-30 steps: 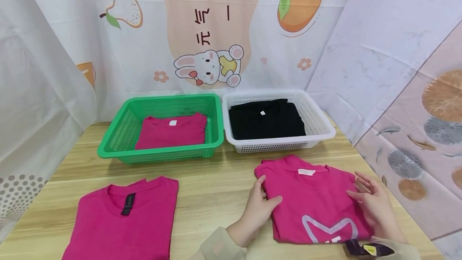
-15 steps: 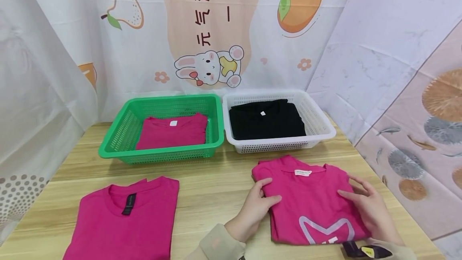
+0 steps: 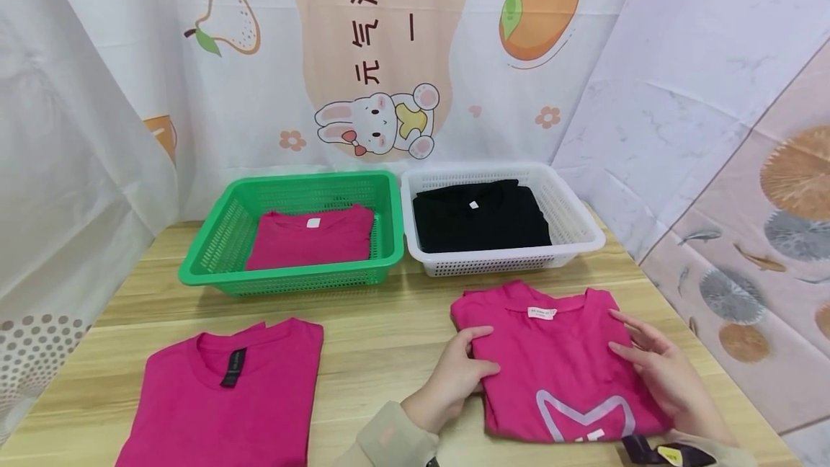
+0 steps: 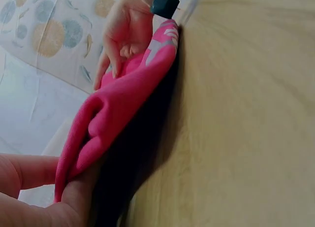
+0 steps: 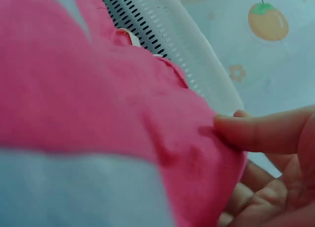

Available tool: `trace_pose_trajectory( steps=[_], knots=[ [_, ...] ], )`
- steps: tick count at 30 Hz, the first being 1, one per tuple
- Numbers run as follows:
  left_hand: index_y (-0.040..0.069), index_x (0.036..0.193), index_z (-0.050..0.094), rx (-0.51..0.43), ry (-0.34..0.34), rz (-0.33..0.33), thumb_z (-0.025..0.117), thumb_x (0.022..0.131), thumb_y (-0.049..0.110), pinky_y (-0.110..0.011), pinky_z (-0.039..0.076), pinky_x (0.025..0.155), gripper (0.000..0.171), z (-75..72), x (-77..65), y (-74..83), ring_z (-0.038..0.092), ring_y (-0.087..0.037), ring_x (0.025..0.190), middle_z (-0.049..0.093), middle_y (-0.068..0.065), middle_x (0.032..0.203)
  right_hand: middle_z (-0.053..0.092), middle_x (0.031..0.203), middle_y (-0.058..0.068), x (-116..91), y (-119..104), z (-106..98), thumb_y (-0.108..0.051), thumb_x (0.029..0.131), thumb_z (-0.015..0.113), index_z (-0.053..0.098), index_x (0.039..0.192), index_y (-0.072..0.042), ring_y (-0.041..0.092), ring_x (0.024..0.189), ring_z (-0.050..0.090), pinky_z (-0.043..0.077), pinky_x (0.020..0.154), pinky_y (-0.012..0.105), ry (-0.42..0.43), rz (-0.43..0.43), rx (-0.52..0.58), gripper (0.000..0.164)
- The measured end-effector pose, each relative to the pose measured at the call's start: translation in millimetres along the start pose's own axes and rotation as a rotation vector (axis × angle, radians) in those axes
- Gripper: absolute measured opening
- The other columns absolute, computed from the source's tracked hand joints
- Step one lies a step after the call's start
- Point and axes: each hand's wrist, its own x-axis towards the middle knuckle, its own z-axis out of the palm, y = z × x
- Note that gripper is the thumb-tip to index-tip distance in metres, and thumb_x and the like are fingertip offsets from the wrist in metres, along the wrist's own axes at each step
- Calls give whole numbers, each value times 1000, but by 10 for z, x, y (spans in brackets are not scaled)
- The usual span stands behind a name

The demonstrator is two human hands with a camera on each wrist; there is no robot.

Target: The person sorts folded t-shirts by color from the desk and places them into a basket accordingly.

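Note:
A folded magenta T-shirt (image 3: 558, 359) with a white neck label and a pale star outline lies at the right front of the table. My left hand (image 3: 452, 375) pinches its left edge between thumb and fingers; in the left wrist view the edge bulges up in a fold (image 4: 118, 101) above a dark shadow. Opposite it, my right hand (image 3: 668, 370) grips the right edge, thumb on top and the other fingers under the cloth (image 5: 197, 133) in the right wrist view. Another folded magenta T-shirt (image 3: 227, 402) with a black label lies at the left front.
Behind stands a green basket (image 3: 292, 276) holding a folded magenta shirt (image 3: 311, 242). Beside it on the right is a white basket (image 3: 493, 263) with a folded black shirt (image 3: 480, 222). Printed cloth (image 3: 246, 121) hangs behind the wooden table (image 3: 376, 352).
The T-shirt between my hands has shifted slightly left. My right hand has moved inward with its edge, and the left fingers have come further over the left edge.

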Motion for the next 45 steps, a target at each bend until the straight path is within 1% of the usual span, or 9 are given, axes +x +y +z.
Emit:
trace_pose_trajectory(
  steps=[2,5,9,11,13,18,25,30,45],
  knots=[
    [0,141,47,-1,-8,-1,58,81,-17,-42,60,81,64,-31,12,0,68,-27,104,58,-19,127,61,113,-30,-5,-56,13,2,95,59,58,139,-29,-9,98,59,52,79,14,0,44,-118,54],
    [-1,143,46,3,-10,0,57,78,-18,-42,60,81,68,-57,18,8,67,-26,104,57,-21,130,61,126,-10,-14,-132,61,-6,93,65,49,147,-23,-12,97,54,51,79,15,2,94,-377,59],
    [-2,144,45,17,1,-4,57,78,-18,-41,60,81,69,-65,9,16,67,-25,103,56,-22,129,40,145,32,-2,-208,125,-8,91,68,36,151,-5,24,116,60,50,79,19,-15,107,-653,68],
    [-2,144,45,23,8,-5,58,78,-17,-40,60,80,68,-61,9,18,68,-25,102,57,-22,128,31,148,35,6,-235,136,-6,90,68,33,152,-5,43,121,53,50,79,21,-34,137,-672,71],
    [-2,144,45,25,13,-8,59,79,-15,-40,60,80,67,-59,14,16,69,-25,101,58,-21,127,26,150,36,3,-244,125,-5,91,67,35,154,-13,46,120,51,52,80,24,-64,180,-621,71],
    [-1,144,44,23,20,-18,65,86,-7,-41,61,78,63,-77,28,20,72,-27,96,62,-18,123,23,154,33,-25,-205,71,-9,93,65,42,151,-34,15,111,54,57,84,28,-140,259,-422,67],
    [5,143,49,80,25,32,69,83,-8,-39,57,91,65,-136,14,93,61,-26,117,51,-21,140,61,118,-19,-6,-128,56,2,95,57,59,137,-35,4,102,61,59,83,28,-210,164,-132,56],
    [8,142,52,101,24,70,69,82,-9,-39,56,93,65,-170,-43,184,62,-27,116,51,-20,140,65,120,-17,-12,-143,84,10,95,51,59,138,-30,5,104,64,59,81,28,-281,45,-6,59],
    [11,143,52,104,-25,133,66,85,-8,-40,60,83,63,-350,-382,544,69,-25,103,54,-18,137,62,128,-13,-108,-442,318,11,96,49,53,144,-24,9,107,64,60,81,34,-327,-12,30,60]
  ],
)
